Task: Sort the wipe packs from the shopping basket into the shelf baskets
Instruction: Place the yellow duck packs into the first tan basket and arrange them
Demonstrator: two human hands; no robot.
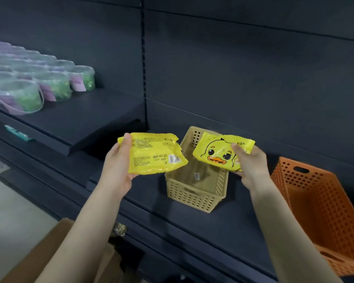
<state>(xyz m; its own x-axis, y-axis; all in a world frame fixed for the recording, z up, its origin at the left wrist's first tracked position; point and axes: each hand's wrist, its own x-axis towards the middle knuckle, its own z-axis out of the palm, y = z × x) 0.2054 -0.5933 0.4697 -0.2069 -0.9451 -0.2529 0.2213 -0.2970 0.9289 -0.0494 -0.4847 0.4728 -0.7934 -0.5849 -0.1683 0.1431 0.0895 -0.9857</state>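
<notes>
Left hand (119, 166) fingers grip a yellow text-printed plastic wipe pack (155, 153) in the air, left of a beige perforated plastic basket (192, 195) on a dark shelf (147, 203). Over that basket, right hand (251, 164) fingers grip a yellow duck-face wipe pack (219, 152). An orange perforated plastic basket (323, 201) stands rightmost.

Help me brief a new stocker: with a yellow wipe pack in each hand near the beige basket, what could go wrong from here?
1. The left hand grips its barcode-side pack by one end, so it may slip and land outside the beige basket.
2. The right hand holds the duck pack over the rim; released together, both might jam in the narrow opening.
3. The orange basket stands close, so a pack could go in the wrong one.
</notes>
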